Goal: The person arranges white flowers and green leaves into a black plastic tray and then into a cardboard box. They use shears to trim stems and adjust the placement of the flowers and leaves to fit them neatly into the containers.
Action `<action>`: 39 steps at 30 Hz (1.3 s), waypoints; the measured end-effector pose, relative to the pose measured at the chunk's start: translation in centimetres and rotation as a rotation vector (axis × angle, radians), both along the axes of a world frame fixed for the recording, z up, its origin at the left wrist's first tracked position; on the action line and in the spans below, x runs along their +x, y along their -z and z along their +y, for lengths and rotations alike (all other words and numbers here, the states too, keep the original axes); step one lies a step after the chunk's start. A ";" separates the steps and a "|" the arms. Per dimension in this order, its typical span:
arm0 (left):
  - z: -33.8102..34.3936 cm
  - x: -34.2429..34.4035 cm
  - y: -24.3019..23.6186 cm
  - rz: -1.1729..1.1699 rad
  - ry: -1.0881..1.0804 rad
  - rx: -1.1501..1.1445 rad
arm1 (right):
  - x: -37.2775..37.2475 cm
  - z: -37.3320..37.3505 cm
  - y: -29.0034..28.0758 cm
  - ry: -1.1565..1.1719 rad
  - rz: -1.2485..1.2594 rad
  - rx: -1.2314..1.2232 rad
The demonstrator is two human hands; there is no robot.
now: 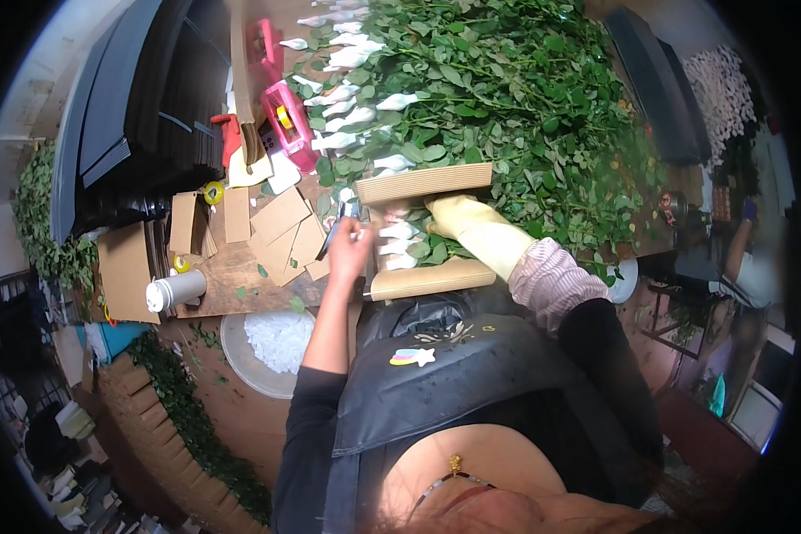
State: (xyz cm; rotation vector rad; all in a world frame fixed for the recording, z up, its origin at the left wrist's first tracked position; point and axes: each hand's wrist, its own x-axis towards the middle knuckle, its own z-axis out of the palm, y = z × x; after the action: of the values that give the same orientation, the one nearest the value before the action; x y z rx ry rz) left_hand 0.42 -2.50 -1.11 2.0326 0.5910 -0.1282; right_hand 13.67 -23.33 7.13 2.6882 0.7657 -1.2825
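A corrugated cardboard wrap stands in front of me, with its far flap (424, 183) and near flap (432, 279) raised. Between them lie rose stems with leaves and white-sleeved heads (399, 230). My right hand (461, 222), in a pale yellow glove, reaches in over the stems. Its thumb and a finger show apart; the other fingertips are hidden by the far flap. At the wrap's left end my bare left hand (351, 251) is closed around a dark and silver hand tool (332, 238), whose exact kind I cannot make out.
Many leafy rose stems (516, 98) cover the table's far right. Pink tape dispensers (291, 127), loose cardboard pieces (280, 218) and a white cylinder (176, 291) lie left. Below the table edge stands a round tub (231, 349) of whitish pieces. Stacked dark sheets (138, 107) rise far left.
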 end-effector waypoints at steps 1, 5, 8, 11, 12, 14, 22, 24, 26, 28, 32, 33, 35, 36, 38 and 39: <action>-1.8 0.7 -1.1 0.025 0.067 0.066 | 0.1 0.2 0.8 -0.020 -0.002 -0.039; -2.9 0.3 -0.3 -0.017 0.103 0.072 | -0.1 0.3 3.9 0.025 -0.110 0.045; -0.2 -1.1 1.1 -0.181 -0.228 -0.188 | -0.3 0.4 3.1 0.027 -0.078 0.043; 2.9 -1.9 -0.1 -0.164 -0.140 -0.261 | -0.5 0.2 2.3 0.031 -0.046 0.037; 2.8 -2.3 -0.3 -0.028 -0.043 -0.194 | -0.9 0.1 1.9 0.034 -0.042 0.038; 0.1 -1.5 -1.7 -0.059 0.090 -0.009 | -0.5 0.3 1.6 0.028 -0.027 0.030; 0.6 -2.4 -1.0 0.085 0.058 -0.208 | -1.4 0.9 1.7 0.004 -0.005 0.009; 3.2 -3.2 0.4 -0.030 0.002 -0.328 | -1.2 1.2 1.5 -0.006 0.008 0.014; 3.6 -3.8 1.0 -0.084 0.088 -0.292 | -0.7 1.3 1.0 -0.008 0.037 0.013; 2.9 -2.9 -1.4 0.115 0.238 -0.212 | -0.6 0.5 -0.6 0.025 0.075 0.023; 0.8 -1.1 -0.7 -0.018 0.314 -0.135 | -1.2 -0.8 -6.2 0.107 -0.047 0.170; 0.5 -0.5 -1.1 -0.062 0.357 -0.099 | -1.6 -1.1 -7.1 0.157 -0.075 0.244; 0.8 -0.1 0.3 -0.053 0.385 0.010 | -2.3 -0.3 -10.2 0.049 0.004 0.280; 0.8 0.4 0.2 -0.003 0.432 0.054 | -2.8 -0.1 -10.3 0.027 0.011 0.190; 1.1 0.3 2.5 0.005 0.459 0.123 | -2.6 -0.5 -4.8 -0.072 0.022 0.044; 0.4 0.8 2.2 -0.022 0.503 0.051 | -2.9 -2.0 -3.7 -0.005 0.019 0.065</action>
State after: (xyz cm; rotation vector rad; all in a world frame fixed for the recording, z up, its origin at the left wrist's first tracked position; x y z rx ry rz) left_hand 1.19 -2.13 -3.28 2.1923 0.0581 -0.3906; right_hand 10.80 -25.31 10.88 2.7261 0.8290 -1.3062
